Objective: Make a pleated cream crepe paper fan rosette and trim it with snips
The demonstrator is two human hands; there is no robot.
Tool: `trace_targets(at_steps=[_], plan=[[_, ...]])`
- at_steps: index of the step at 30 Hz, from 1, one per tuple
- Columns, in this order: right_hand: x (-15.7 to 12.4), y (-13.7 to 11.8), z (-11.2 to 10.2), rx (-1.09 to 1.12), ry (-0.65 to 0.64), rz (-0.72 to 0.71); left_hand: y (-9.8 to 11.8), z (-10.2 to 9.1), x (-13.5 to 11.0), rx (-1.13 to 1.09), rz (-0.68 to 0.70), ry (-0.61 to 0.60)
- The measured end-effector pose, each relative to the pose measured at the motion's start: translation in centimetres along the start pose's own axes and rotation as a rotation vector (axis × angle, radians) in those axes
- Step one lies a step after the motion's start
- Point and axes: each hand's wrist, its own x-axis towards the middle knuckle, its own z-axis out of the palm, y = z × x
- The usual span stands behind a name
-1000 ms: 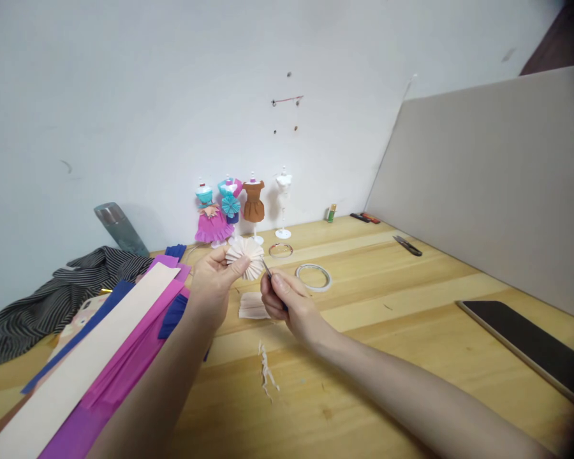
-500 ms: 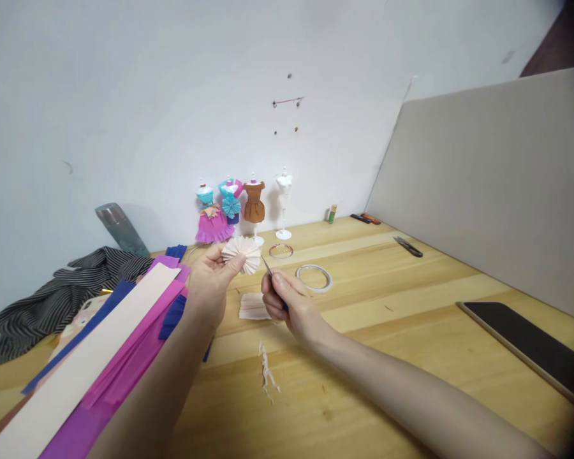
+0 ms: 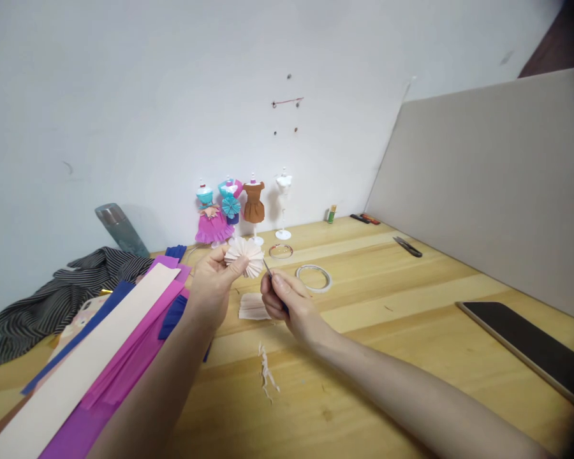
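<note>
My left hand [image 3: 213,284] is closed on a pale pink pleated paper rosette [image 3: 245,255], held up above the wooden table [image 3: 387,331]. My right hand [image 3: 289,303] is closed round a small pair of scissors [image 3: 266,267], whose metal tip points up at the rosette's right edge. A folded pale pink pleated piece [image 3: 252,306] lies on the table between my hands. A thin paper trimming [image 3: 266,373] lies nearer to me.
Long paper strips [image 3: 105,344] in cream, pink, purple and blue lie at the left, beside striped cloth [image 3: 62,290]. Small dress mannequins [image 3: 242,207] stand by the wall. Tape rings [image 3: 313,276], black snips [image 3: 408,246] and a dark tablet [image 3: 530,347] lie at the right, before a grey board [image 3: 497,185].
The rosette has turned and shifted slightly in my left hand. My right hand has scarcely moved.
</note>
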Motion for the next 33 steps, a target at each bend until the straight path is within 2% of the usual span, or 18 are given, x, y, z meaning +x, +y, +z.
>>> trace_targets(at_steps=[5,15,23,26,33], plan=[[0.0,-0.1,0.0,0.018,-0.012,0.016,-0.3,-0.1,0.0,0.032,-0.012,-0.032],[0.3,-0.5,-0.4,0.003,0.061,-0.043,-0.4,-0.1,0.0,0.028,-0.042,-0.048],[0.6,-1.5,-0.8,-0.165,0.142,-0.093,-0.4,-0.3,0.2,0.013,-0.051,-0.032],[0.9,-2.0,-1.1,-0.159,0.171,-0.095,-0.4,-0.1,0.2,0.010,-0.060,-0.015],[0.7,-1.2,-1.0,-0.119,0.125,-0.059,-0.8,0.0,0.2,-0.025,-0.064,-0.015]])
